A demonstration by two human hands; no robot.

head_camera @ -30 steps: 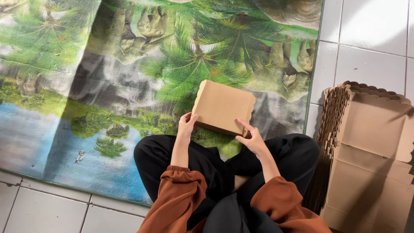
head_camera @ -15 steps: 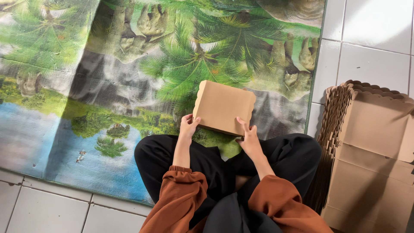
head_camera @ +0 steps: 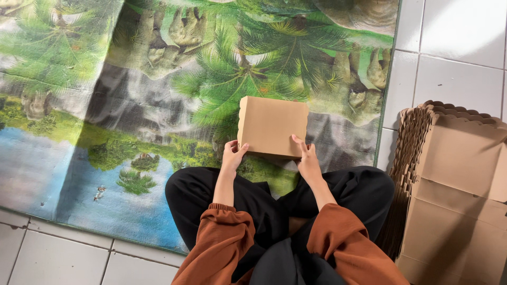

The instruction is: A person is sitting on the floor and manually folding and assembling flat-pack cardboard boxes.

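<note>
A closed brown cardboard box [head_camera: 272,125] with a scalloped left edge sits in front of my crossed legs, on the printed mat [head_camera: 132,105]. My left hand [head_camera: 233,155] grips its near left corner. My right hand [head_camera: 307,160] presses on its near right edge, fingers spread over the lid. Both sleeves are rust orange and my trousers are black.
A thick stack of flat cardboard box blanks [head_camera: 454,184] with scalloped edges lies on the white tile floor [head_camera: 459,47] to my right, close to my right knee. The mat shows palm trees, rocks and water and covers most of the floor ahead and to the left.
The box has turned from a tilted pose to square with me and settled lower. My right hand slid from the box's right corner to its near edge.
</note>
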